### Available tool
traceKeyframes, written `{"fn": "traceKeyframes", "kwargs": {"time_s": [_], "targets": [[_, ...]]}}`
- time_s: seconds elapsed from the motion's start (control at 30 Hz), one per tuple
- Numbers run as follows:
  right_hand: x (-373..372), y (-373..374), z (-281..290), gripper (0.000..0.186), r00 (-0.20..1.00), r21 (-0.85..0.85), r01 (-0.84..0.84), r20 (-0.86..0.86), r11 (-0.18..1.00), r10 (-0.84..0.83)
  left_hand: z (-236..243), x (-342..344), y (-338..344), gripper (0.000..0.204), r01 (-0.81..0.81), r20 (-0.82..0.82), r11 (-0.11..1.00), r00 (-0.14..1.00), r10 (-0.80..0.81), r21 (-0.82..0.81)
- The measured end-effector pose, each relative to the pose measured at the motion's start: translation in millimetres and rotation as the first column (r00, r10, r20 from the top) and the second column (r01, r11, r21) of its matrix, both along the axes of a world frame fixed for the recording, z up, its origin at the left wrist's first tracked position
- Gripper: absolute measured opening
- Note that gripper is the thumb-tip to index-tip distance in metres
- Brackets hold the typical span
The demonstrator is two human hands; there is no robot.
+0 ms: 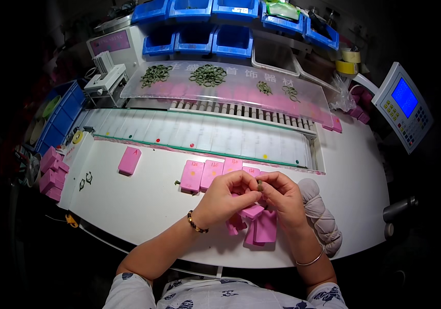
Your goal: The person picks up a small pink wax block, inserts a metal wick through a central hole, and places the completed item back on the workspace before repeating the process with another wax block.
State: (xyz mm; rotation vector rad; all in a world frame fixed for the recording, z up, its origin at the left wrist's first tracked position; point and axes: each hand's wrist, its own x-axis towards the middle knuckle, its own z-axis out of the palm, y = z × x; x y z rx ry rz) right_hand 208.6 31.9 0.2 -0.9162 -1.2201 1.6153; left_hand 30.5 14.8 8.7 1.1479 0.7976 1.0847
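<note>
My left hand (225, 198) and my right hand (285, 198) meet over the white worktable, fingertips pinched together. Between them is a small dark green piece (259, 185), mostly covered by the fingers, so its exact shape cannot be made out. Right under the hands lie several loose pink mold blocks (266, 226), some tilted or stacked. Just beyond the left hand stands a row of pink blocks (192, 175) with handwritten marks and yellow dots. A tiny green bit (178, 183) lies at the row's left end.
Piles of green rings (207, 75) lie on a clear sheet (179, 92) above a roller conveyor (241, 110). Blue bins (233, 41) line the back. A keypad with a blue screen (404, 98) stands right. A grey cloth roll (321, 216) lies beside my right forearm. One pink block (130, 160) sits left.
</note>
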Motion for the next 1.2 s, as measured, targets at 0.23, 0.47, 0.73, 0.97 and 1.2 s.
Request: {"fn": "traceKeyframes", "kwargs": {"time_s": [0.23, 0.47, 0.73, 0.97, 1.2], "targets": [[-1, -2, 2, 0.019, 0.998, 0.003, 0.056, -0.041, 0.998, -0.056, -2, -2, 2, 0.008, 0.004, 0.061, 0.997, 0.998, 0.001, -0.078], [-3, -6, 12, 0.016, 1.000, 0.012, -0.025, 0.014, 1.000, 0.024, -3, -3, 3, 0.007, -0.052, 0.065, 0.995, 0.996, 0.057, -0.089], [-3, -3, 7, 0.015, 1.000, 0.002, 0.027, 0.004, 1.000, -0.027, -7, -1, 3, 0.019, -0.059, 0.050, 0.997, 0.997, 0.061, -0.045], [-7, 0, 1, 0.020, 0.983, 0.075, 0.176, -0.059, 0.982, -0.171, -1, 1, 1, 0.029, -0.045, -0.038, 0.997, 0.998, 0.043, -0.059], [-6, -2, 4, 0.019, 0.953, 0.319, 0.244, 0.095, 0.916, -0.287, 5, 2, -2, 0.031, -0.014, -0.014, 0.997, 1.000, 0.013, -0.076]]}}
